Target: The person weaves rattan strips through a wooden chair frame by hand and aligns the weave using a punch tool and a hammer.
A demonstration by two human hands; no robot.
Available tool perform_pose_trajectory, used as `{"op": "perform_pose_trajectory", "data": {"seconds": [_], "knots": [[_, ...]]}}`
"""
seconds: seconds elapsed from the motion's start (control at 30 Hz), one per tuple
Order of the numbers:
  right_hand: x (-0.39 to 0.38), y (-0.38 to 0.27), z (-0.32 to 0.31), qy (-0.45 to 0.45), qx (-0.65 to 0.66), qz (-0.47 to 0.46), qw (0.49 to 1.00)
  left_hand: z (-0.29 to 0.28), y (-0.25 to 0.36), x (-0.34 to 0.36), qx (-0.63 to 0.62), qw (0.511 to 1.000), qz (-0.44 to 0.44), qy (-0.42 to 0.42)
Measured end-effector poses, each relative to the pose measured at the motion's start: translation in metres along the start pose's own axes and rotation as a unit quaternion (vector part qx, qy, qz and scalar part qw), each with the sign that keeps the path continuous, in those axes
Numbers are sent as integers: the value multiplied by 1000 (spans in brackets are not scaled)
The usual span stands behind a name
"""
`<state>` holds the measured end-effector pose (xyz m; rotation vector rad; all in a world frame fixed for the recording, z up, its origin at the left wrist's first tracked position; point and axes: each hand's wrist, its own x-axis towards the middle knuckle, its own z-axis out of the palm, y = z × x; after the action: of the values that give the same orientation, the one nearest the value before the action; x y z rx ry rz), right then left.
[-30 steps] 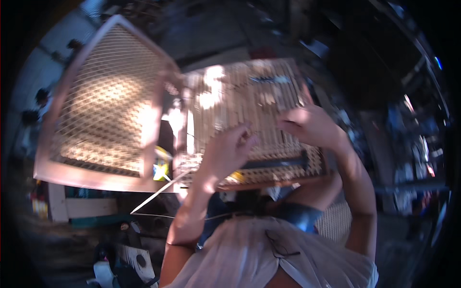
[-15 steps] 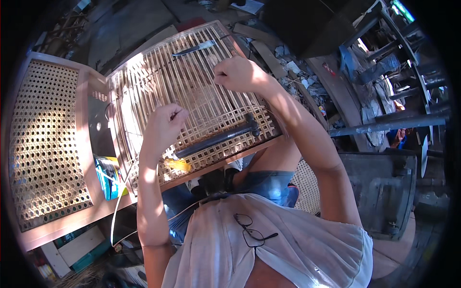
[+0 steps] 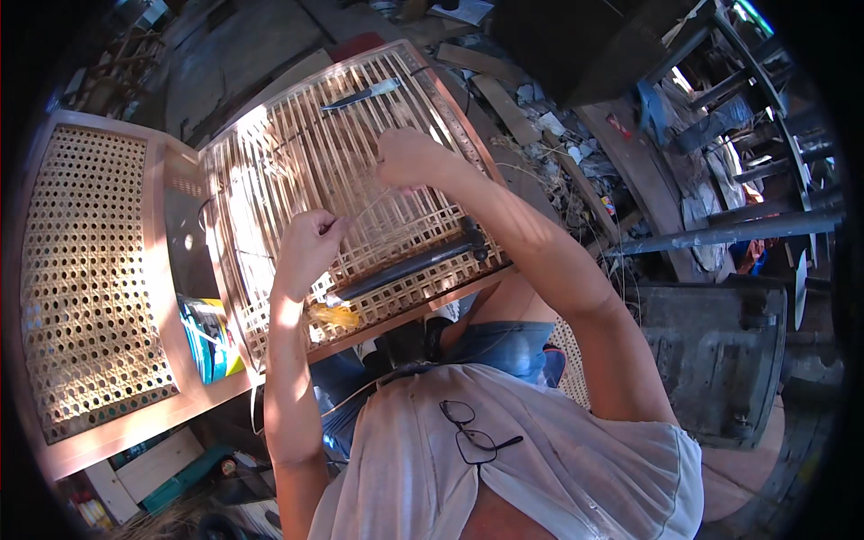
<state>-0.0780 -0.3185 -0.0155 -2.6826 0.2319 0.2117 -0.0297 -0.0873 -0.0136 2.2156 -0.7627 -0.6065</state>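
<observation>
My left hand (image 3: 313,247) is closed in a pinch over the half-woven cane panel (image 3: 279,171) in its wooden frame, fingers on what looks like a thin cane strand. My right hand (image 3: 414,160), also closed, grips the strand higher up and to the right. A dark hammer (image 3: 405,268) lies across the panel below my hands, beside a yellow bundle (image 3: 333,314). A knife (image 3: 358,93) rests near the far edge.
A finished cane panel (image 3: 85,261) stands at left, with a blue-and-yellow packet (image 3: 209,340) beside it. Scrap boards (image 3: 490,67), debris and metal bars (image 3: 720,236) lie at right, above a dark plastic panel (image 3: 706,364). Glasses (image 3: 472,441) hang on my shirt.
The view has steadied since the blurred earliest frame. In the last half second my right hand has moved down and left, and my left hand slightly down; both stay closed.
</observation>
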Motion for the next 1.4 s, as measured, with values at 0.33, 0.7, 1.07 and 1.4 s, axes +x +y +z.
{"op": "perform_pose_trajectory", "data": {"seconds": [0.33,0.7,1.07,1.4], "knots": [[2,26,13,-4,307,73,949,-5,5,0,46,999,4,11],[-12,8,-18,-32,189,74,979,8,15,4,-25,999,29,-12],[-4,36,-2,-36,323,83,942,1,-16,13,-125,988,21,-84],[-21,24,-23,13,213,80,974,14,9,15,3,1000,25,-14]]}}
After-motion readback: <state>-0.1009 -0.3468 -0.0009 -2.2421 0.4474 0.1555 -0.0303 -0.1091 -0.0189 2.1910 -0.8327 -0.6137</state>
